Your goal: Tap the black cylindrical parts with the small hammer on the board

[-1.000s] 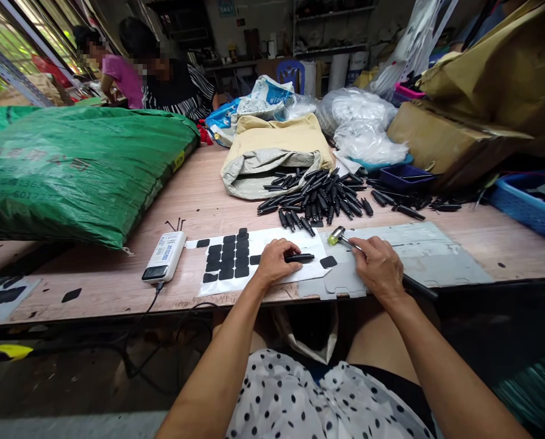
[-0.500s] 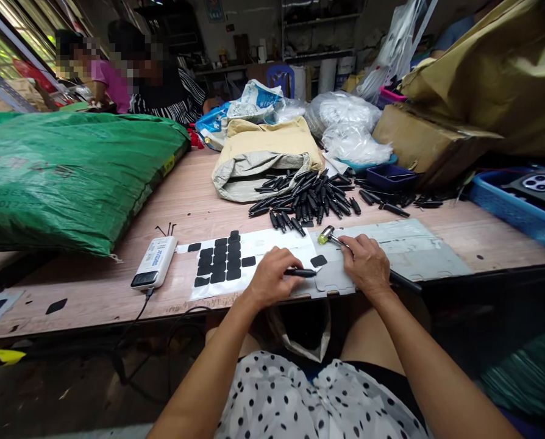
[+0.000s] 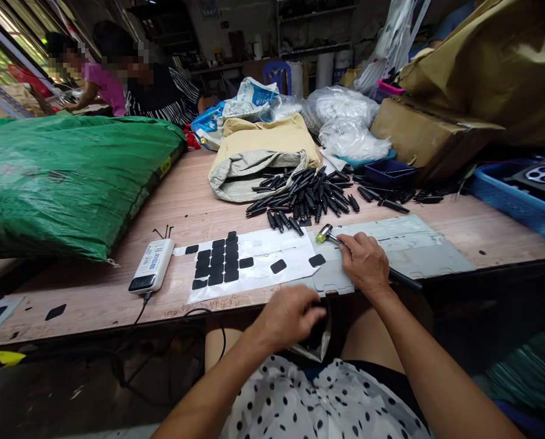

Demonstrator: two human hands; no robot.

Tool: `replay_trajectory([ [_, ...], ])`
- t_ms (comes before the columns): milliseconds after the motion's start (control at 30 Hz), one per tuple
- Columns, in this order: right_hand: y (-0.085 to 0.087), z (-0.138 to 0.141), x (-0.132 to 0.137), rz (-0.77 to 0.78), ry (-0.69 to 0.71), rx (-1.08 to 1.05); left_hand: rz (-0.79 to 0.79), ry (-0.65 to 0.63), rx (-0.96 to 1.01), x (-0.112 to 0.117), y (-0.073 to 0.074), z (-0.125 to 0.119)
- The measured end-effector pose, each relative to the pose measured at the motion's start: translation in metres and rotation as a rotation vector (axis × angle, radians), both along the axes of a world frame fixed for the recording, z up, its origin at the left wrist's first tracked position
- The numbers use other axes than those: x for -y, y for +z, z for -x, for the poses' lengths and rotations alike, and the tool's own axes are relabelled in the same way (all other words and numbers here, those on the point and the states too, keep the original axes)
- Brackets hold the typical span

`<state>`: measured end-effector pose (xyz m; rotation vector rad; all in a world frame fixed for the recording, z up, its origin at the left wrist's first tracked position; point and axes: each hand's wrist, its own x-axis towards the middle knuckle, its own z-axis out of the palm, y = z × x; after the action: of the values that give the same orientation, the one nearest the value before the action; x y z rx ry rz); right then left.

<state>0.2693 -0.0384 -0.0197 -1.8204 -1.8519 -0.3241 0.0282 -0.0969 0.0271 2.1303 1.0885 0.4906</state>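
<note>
Head view: what are your hands doing?

"They're apart. My right hand (image 3: 366, 262) is wrapped around the hammer (image 3: 326, 233), just right of the middle of the frame. My left hand (image 3: 291, 317) is a blur lower down; I can't tell if it holds anything."

"Is the hammer easy to hold?"

"I think it's stiff with a heavy head, so I'd grip the handle. The black pieces (image 3: 309, 196), mid-frame, look light, hard and maybe slippery."

"What's in the holders?"

"The blue basket (image 3: 516, 208), far right, has a phone-like thing (image 3: 543, 177). Black pieces lie at the cream sack's (image 3: 266, 140) mouth. The low sack (image 3: 326, 340) is too dark inside to tell."
</note>
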Motion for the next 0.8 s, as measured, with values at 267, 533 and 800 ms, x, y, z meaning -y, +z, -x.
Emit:
replay_trajectory([
  [267, 0.000, 0.000, 0.000, -0.007, 0.010, -0.008, -0.169, 0.818, -0.157, -0.163, 0.013, 0.013],
  [533, 0.000, 0.000, 0.000, -0.009, 0.009, -0.012, -0.023, 0.843, -0.369, -0.163, 0.005, 0.025],
  [800, -0.001, 0.000, 0.000, -0.009, 0.010, -0.013, -0.049, 0.433, 0.064, -0.105, -0.003, 0.039],
])
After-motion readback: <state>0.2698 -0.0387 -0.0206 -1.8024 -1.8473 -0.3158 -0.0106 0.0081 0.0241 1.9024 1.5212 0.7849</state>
